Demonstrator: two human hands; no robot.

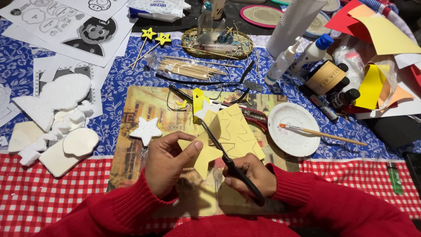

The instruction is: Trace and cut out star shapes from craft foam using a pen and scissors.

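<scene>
Your table is crowded: a blue floral cloth (131,79) covers the far part and a red checked cloth (52,193) the near edge, with a picture placemat (131,162) laid in the middle under your hands. Far left lie white foam offcuts (57,118) and printed cartoon sheets (83,30); far right, loose sheets of red, yellow and orange paper (381,35). Behind the placemat sit a bag of wooden skewers (188,68), two glue bottles (302,55) and a white plate (294,129) with a paintbrush (322,134) resting across it. A white foam star (145,130) lies on the placemat, just left of your work.

Your left hand (166,162) pinches a yellow star (204,156) between thumb and fingers, held above the placemat at the centre. The star is attached to a larger yellow sheet (237,131) with star outlines drawn on it. Your right hand (247,175) is clenched around the handles of black scissors (228,164), whose blades run up along the star's right edge, touching the sheet. Both sleeves are red.
</scene>
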